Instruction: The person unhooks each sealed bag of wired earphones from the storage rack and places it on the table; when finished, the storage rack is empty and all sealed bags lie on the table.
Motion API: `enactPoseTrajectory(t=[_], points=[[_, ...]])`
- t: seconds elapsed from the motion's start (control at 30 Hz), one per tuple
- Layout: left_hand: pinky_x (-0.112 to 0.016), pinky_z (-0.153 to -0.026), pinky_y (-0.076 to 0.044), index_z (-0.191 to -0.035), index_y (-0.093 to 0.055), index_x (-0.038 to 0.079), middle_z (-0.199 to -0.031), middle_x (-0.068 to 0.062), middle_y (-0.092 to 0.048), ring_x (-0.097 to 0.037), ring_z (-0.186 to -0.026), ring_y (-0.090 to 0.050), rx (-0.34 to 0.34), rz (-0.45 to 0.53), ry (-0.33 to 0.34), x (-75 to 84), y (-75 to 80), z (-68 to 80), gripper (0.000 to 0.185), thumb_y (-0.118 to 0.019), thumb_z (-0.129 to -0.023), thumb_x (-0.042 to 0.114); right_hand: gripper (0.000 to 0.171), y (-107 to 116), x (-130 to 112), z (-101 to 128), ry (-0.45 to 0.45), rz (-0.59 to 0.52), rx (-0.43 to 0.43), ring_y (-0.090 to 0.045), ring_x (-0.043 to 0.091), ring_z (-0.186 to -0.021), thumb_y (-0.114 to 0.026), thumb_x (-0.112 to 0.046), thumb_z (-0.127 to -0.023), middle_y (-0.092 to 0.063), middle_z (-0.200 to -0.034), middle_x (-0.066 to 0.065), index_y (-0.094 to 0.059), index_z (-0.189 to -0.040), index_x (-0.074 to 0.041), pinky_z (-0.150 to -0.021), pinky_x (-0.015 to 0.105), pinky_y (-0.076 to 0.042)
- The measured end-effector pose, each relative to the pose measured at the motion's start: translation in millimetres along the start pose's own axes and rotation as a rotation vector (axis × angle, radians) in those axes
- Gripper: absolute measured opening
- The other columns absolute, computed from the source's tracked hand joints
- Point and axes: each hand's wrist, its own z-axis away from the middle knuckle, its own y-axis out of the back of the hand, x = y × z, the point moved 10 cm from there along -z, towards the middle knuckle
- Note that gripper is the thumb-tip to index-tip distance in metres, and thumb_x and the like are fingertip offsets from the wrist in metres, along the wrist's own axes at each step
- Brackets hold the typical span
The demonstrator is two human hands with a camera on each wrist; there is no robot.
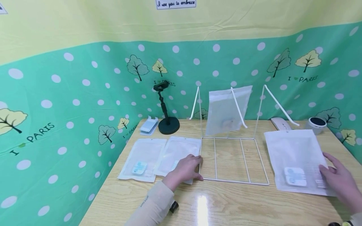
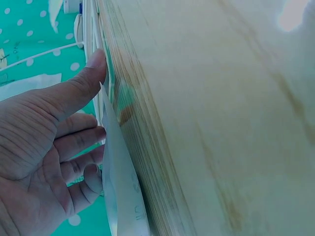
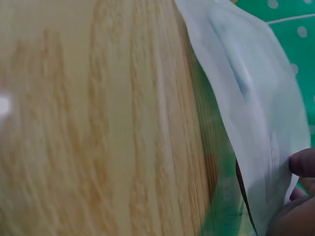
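A white wire rack [image 1: 234, 181] with three sloping prongs stands on the wooden table. My left hand [image 1: 185, 169] rests at the rack's left side, thumb by its front corner. In the left wrist view its fingers are spread and loosely bent, beside the edge of a pouch [image 2: 125, 191]. At the right, my right hand [image 1: 340, 180] pinches the right edge of a flat white plastic pouch [image 1: 291, 147], which has a pale blue print near its bottom. Another white pouch [image 1: 222, 108] hangs on the rack's middle prong.
Two more white pouches, a left one [image 1: 150, 147] and a right one [image 1: 182, 146], lie left of the rack. Behind are a light blue stand [image 1: 149, 125], a black stand [image 1: 168, 125], a white mouse [image 1: 280, 123] and a dark-topped white container [image 1: 316, 124]. Green patterned cloth [image 1: 85, 125] hangs around.
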Motion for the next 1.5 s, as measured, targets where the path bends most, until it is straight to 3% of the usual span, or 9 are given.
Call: enactPoseTrajectory(t=[0.2, 0.3, 0.43, 0.73, 1.0, 1.1, 1.2, 1.37, 1.5], points=[[-0.029, -0.083, -0.05, -0.127, -0.062, 0.016, -0.134, 0.0, -0.059, -0.016, -0.11, -0.055, 0.005, 0.007, -0.002, -1.0, 0.3, 0.2, 0.073, -0.083, -0.069, 0.053, 0.093, -14, -10, 2, -0.05, 0.097, -0.101, -0.017, 0.065, -0.127, -0.049, -0.046, -0.098, -0.005, -0.144, 0.047, 0.009, -0.15, 0.005, -0.095, 0.074, -0.028], [-0.029, -0.084, -0.05, -0.128, -0.062, 0.016, -0.135, 0.0, -0.058, -0.016, -0.111, -0.055, 0.0, 0.007, 0.003, -1.9, 0.3, 0.1, 0.073, -0.083, -0.069, 0.054, 0.098, -20, -14, 2, -0.071, 0.146, -0.118, -0.019, 0.065, -0.126, -0.055, -0.045, -0.096, -0.009, -0.142, 0.048, 0.009, -0.149, 0.008, -0.096, 0.073, -0.027], [-0.029, -0.086, -0.05, -0.129, -0.061, 0.016, -0.136, 0.0, -0.058, -0.017, -0.112, -0.054, -0.002, 0.006, 0.008, -2.7, 0.4, -0.3, 0.074, -0.083, -0.069, 0.054, 0.101, -25, -19, 2, -0.08, 0.196, -0.133, -0.02, 0.065, -0.125, -0.06, -0.042, -0.094, -0.013, -0.139, 0.049, 0.008, -0.148, 0.01, -0.097, 0.073, -0.025], [-0.028, -0.082, -0.05, -0.127, -0.062, 0.016, -0.134, 0.001, -0.059, -0.016, -0.109, -0.055, 0.01, 0.0, -0.006, -2.6, 1.8, 0.5, 0.073, -0.082, -0.069, 0.055, 0.107, -36, -19, 8, -0.15, 0.274, -0.209, -0.011, 0.066, -0.127, -0.063, -0.044, -0.091, -0.003, -0.143, 0.046, 0.01, -0.147, 0.01, -0.098, 0.074, -0.023], [-0.028, -0.082, -0.05, -0.126, -0.062, 0.015, -0.134, -0.001, -0.059, -0.017, -0.11, -0.055, 0.018, -0.004, -0.011, -2.6, 2.2, 0.4, 0.072, -0.083, -0.069, 0.054, 0.103, -33, -24, 13, -0.209, 0.387, -0.173, -0.019, 0.064, -0.125, -0.065, -0.039, -0.091, -0.013, -0.141, 0.046, 0.005, -0.147, 0.013, -0.097, 0.072, -0.028], [-0.029, -0.084, -0.05, -0.126, -0.062, 0.016, -0.135, -0.001, -0.058, -0.017, -0.112, -0.055, 0.011, -0.004, -0.008, -3.2, 2.0, 0.7, 0.072, -0.082, -0.069, 0.054, 0.093, -28, -39, 11, -0.146, 0.447, -0.107, -0.026, 0.063, -0.119, -0.063, -0.031, -0.092, -0.021, -0.135, 0.047, -0.003, -0.146, 0.015, -0.094, 0.071, -0.033], [-0.029, -0.085, -0.051, -0.127, -0.062, 0.016, -0.136, -0.001, -0.058, -0.017, -0.113, -0.055, 0.004, -0.003, -0.004, -3.1, 1.2, 1.1, 0.071, -0.082, -0.069, 0.054, 0.083, -24, -64, 10, -0.015, 0.462, -0.019, -0.031, 0.063, -0.113, -0.061, -0.026, -0.092, -0.028, -0.127, 0.047, -0.012, -0.146, 0.015, -0.088, 0.07, -0.036], [-0.029, -0.085, -0.05, -0.128, -0.062, 0.016, -0.137, 0.0, -0.057, -0.017, -0.114, -0.054, -0.01, 0.008, 0.0, -0.9, 0.3, 1.5, 0.071, -0.082, -0.07, 0.053, 0.074, -30, -110, 14, 0.228, 0.378, 0.04, -0.038, 0.06, -0.109, -0.057, -0.028, -0.096, -0.035, -0.126, 0.045, -0.02, -0.147, 0.011, -0.08, 0.068, -0.039], [-0.03, -0.087, -0.05, -0.129, -0.061, 0.016, -0.137, -0.001, -0.057, -0.018, -0.116, -0.054, -0.014, 0.013, 0.001, 1.2, 1.2, 2.4, 0.072, -0.082, -0.071, 0.052, 0.068, -44, -146, 18, 0.355, 0.295, 0.036, -0.043, 0.057, -0.109, -0.055, -0.029, -0.098, -0.04, -0.129, 0.043, -0.026, -0.148, 0.008, -0.077, 0.065, -0.043]])
